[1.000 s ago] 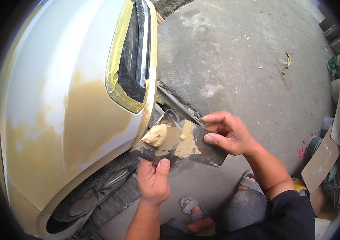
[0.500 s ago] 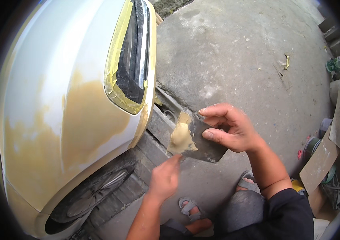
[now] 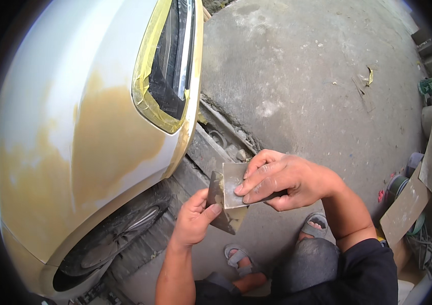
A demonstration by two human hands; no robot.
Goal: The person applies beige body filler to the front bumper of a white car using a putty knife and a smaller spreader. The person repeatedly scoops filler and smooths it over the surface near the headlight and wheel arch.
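Observation:
My left hand (image 3: 194, 217) is closed on a dark, thin putty spreader (image 3: 230, 221) with tan putty smeared over it, thumb on its near face. My right hand (image 3: 289, 180) grips a second flat spreader (image 3: 232, 179), pale grey, with the fingertips pressed on its upper face. The grey blade overlaps the dark one and hides its middle. Left of the hands is a car body panel (image 3: 119, 137), white with broad tan filler patches. Whether putty lies between the two blades is hidden.
Yellow masking tape (image 3: 144, 109) frames the car's rear light opening. Below the panel is a wheel (image 3: 117, 244). Cardboard pieces (image 3: 404, 206) and clutter line the right side. A broken concrete edge (image 3: 231, 129) runs beside the car; my sandalled feet are on the floor.
The right hand has turned over, now showing a grey blade face where a dark one bore a putty lump. My left hand has moved up and left, its spreader now showing.

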